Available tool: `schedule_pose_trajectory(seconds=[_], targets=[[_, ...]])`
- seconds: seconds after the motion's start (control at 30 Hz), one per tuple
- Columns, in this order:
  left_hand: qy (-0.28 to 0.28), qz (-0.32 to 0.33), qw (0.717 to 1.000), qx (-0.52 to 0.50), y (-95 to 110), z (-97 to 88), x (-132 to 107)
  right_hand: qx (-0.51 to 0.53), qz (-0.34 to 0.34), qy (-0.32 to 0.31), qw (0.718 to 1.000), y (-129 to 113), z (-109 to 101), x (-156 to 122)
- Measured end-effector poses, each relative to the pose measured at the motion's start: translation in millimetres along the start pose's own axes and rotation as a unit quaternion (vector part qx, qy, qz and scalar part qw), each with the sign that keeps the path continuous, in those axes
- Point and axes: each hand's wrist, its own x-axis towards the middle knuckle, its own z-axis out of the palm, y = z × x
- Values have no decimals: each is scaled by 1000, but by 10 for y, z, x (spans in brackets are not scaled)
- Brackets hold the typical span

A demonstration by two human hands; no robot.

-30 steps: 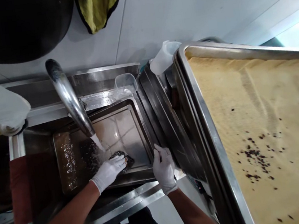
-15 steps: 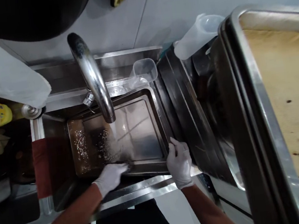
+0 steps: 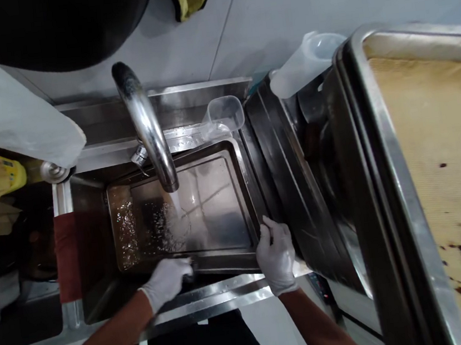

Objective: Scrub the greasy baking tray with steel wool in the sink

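1. Work in hand: washing a metal baking tray [image 3: 218,207] that lies in the sink [image 3: 85,190] under the faucet [image 3: 147,129], with water running onto its left half.
2. Left hand [image 3: 166,281], gloved, is curled at the tray's near rim over something dark, probably a scouring pad; the object is too hidden to name for certain.
3. Right hand [image 3: 276,253], gloved, is closed on the tray's near right corner, steadying it.
4. Status: the tray's right half looks clean and wet; bubbly brown water covers the left part. Judged partly done.
5. Remaining: stacked trays [image 3: 295,187] and a crumb-strewn lined tray [image 3: 445,179] wait at right.
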Motion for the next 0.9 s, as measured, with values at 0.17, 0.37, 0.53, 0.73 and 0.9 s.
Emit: schedule_pose_trajectory(seconds=[0.17, 0.37, 0.53, 0.73, 0.9], targets=[[-22, -255, 965, 65, -1027, -278, -446, -6, -4, -4, 1000, -2, -13, 8], [292, -191, 932, -95, -577, -197, 333, -19, -12, 7, 1000, -33, -10, 7], [439, -194, 861, -167, -261, -252, 691, -33, -17, 24, 999, -23, -26, -9], [481, -179, 740, -435, -12, -327, 952, 19, -42, 5, 999, -413, -175, -145], [429, -140, 623, -639, 206, -383, 1111, 327, 379, -223, 837, -1076, 330, -132]])
